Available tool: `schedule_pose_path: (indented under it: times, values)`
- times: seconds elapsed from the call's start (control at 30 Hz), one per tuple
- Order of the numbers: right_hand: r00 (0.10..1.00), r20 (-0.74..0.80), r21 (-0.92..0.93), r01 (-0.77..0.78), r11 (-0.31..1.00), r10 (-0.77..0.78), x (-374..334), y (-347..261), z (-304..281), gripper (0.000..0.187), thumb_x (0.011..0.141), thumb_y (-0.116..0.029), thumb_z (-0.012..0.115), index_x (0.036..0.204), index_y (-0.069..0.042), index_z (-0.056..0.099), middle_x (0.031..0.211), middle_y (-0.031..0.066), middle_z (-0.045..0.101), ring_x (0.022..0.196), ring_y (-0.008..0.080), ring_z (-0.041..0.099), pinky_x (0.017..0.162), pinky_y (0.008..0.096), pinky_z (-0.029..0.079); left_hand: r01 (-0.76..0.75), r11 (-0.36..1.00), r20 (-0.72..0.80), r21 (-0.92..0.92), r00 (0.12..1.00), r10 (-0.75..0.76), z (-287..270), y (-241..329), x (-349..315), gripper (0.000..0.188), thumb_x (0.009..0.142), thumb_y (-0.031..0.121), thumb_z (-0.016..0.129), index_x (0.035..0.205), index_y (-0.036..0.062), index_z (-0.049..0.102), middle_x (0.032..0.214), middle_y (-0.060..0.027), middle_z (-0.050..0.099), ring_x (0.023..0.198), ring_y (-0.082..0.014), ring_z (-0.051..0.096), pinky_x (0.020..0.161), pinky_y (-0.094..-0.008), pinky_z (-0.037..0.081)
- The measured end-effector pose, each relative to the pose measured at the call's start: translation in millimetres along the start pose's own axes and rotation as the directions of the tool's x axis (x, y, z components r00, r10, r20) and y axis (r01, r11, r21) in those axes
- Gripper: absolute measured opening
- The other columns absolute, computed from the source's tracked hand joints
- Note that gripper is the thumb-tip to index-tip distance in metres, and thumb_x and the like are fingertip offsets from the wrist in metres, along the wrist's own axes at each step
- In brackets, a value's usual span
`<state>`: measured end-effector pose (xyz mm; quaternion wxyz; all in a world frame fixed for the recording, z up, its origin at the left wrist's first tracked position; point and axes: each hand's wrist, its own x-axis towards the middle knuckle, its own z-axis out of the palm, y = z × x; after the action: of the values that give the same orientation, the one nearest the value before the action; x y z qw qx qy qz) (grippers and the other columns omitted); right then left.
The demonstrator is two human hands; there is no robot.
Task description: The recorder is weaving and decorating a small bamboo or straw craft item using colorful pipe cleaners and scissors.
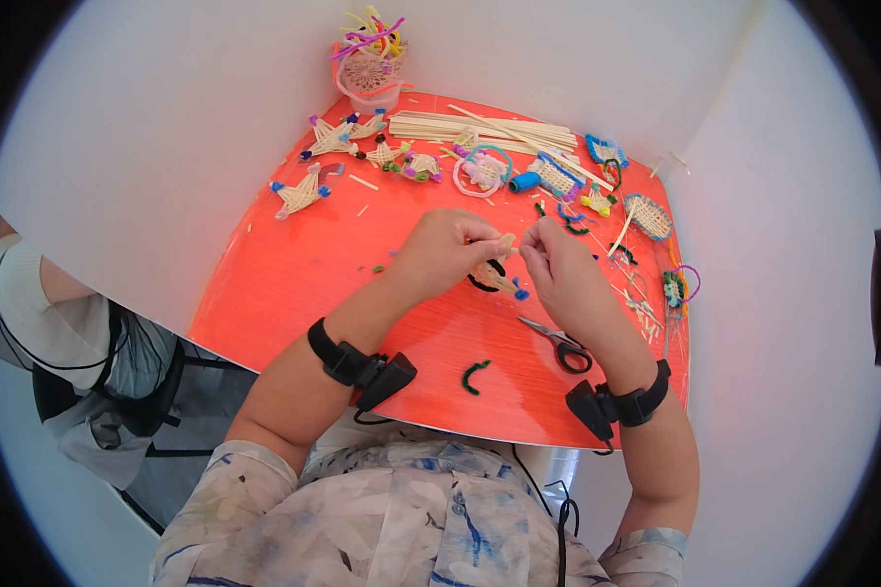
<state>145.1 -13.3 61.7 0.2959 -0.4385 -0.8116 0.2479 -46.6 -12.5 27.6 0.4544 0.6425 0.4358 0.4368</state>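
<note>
Above the middle of the red table, my left hand (442, 252) is closed on a small woven piece (496, 278) made of pale strips. Black fuzzy pipe cleaner is wrapped on the piece, and blue fuzz caps its lower right tip. Close beside it, my right hand (561, 266) has thumb and finger pinched together at the end of a pale strip that sticks out between both hands. The fingers hide part of the piece. Below my right hand lie dark-handled scissors (570, 354), blades pointing up and left. A short dark green pipe cleaner (475, 378) rests nearer to me.
Long pale strips (470, 128) lie across the table's back. Woven stars (301, 192) sit at the left. A round woven piece (648, 217), a blue roll (525, 183) and cut bits are at the right. A cup of pipe cleaners (371, 73) stands in the far corner, by white walls.
</note>
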Motion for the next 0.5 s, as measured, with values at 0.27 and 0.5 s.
schedule_pose_path:
  times: [0.27, 0.5]
  values:
    - [1.000, 0.001, 0.106, -0.014, 0.994, 0.014, 5, -5, -5, 0.014, 0.087, -0.009, 0.063, 0.096, 0.002, 0.060, 0.075, 0.0129, 0.063, 0.066, 0.0204, 0.059, 0.061, 0.0335, 0.047, -0.095, 0.991, 0.025, 0.095, 0.995, 0.093, 3, 0, 0, 0.013, 0.085, 0.013, 0.069, 0.085, -0.0001, 0.071, 0.078, -0.0055, 0.065, 0.075, -0.0130, 0.059, 0.069, -0.0284, 0.048]
    - [0.999, -0.039, 0.138, -0.032, 0.990, 0.038, 4, -5, -6, 0.012, 0.086, -0.010, 0.066, 0.086, 0.001, 0.062, 0.072, 0.0113, 0.064, 0.064, 0.0162, 0.058, 0.060, 0.0313, 0.046, -0.178, 0.981, 0.050, 0.080, 0.983, 0.175, 4, 0, -1, 0.014, 0.086, 0.015, 0.070, 0.087, 0.0012, 0.071, 0.080, -0.0048, 0.065, 0.077, -0.0131, 0.058, 0.072, -0.0286, 0.047]
